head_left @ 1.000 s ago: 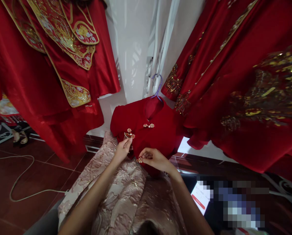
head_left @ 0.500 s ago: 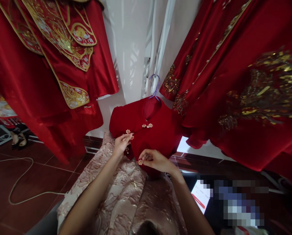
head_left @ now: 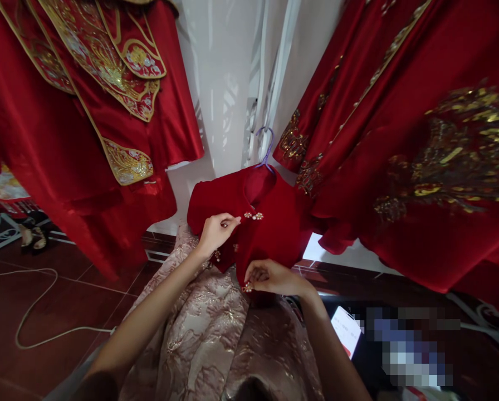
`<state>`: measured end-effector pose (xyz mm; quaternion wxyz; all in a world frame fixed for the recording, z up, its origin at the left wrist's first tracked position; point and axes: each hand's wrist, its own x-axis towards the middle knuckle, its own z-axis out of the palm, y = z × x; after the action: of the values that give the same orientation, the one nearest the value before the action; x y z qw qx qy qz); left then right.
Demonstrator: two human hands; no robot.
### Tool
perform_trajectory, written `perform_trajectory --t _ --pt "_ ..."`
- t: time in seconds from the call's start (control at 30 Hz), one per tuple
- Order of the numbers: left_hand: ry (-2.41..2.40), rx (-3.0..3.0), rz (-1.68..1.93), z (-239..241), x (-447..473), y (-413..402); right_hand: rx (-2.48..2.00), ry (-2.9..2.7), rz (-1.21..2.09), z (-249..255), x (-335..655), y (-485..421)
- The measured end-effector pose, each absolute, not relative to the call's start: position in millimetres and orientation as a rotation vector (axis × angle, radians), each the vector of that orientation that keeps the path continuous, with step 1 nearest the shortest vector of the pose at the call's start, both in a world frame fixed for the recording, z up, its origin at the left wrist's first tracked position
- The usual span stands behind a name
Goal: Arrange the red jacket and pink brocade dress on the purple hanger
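A small red dress (head_left: 274, 225) hangs on a purple hanger (head_left: 266, 146) in front of me, over a pink-gold brocade skirt (head_left: 216, 340). My left hand (head_left: 216, 233) pinches the dress front flap near a pearl button, just left of the pearl clasp (head_left: 253, 215) at the collar. My right hand (head_left: 272, 278) pinches the lower flap edge, holding a pearl button (head_left: 248, 287) between its fingertips. Another pearl ornament (head_left: 218, 255) shows below my left hand.
Large red embroidered gowns hang at the left (head_left: 86, 111) and right (head_left: 420, 139). A white wall and rail (head_left: 270, 83) stand behind. A cable (head_left: 28, 317) lies on the dark red tiled floor at the left. A phone (head_left: 346, 329) lies at the lower right.
My left hand has moved up and right along the flap toward the collar clasp, covering the brooch-like button. My right hand has slid slightly down and right with its pearl button.
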<state>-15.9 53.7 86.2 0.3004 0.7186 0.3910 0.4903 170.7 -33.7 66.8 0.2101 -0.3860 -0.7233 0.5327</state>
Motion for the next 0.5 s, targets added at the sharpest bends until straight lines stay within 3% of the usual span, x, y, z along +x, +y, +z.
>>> perform_trajectory --t 0.2,0.5 --pt "1.136 2.645 1.284 112.8 -7.3 60.2 -1.089 -2.030 1.523 67.5 175.4 -35.8" --pt "1.190 2.924 1.238 121.5 -4.1 65.2 -1.107 -2.053 1.527 70.6 177.9 -36.9"
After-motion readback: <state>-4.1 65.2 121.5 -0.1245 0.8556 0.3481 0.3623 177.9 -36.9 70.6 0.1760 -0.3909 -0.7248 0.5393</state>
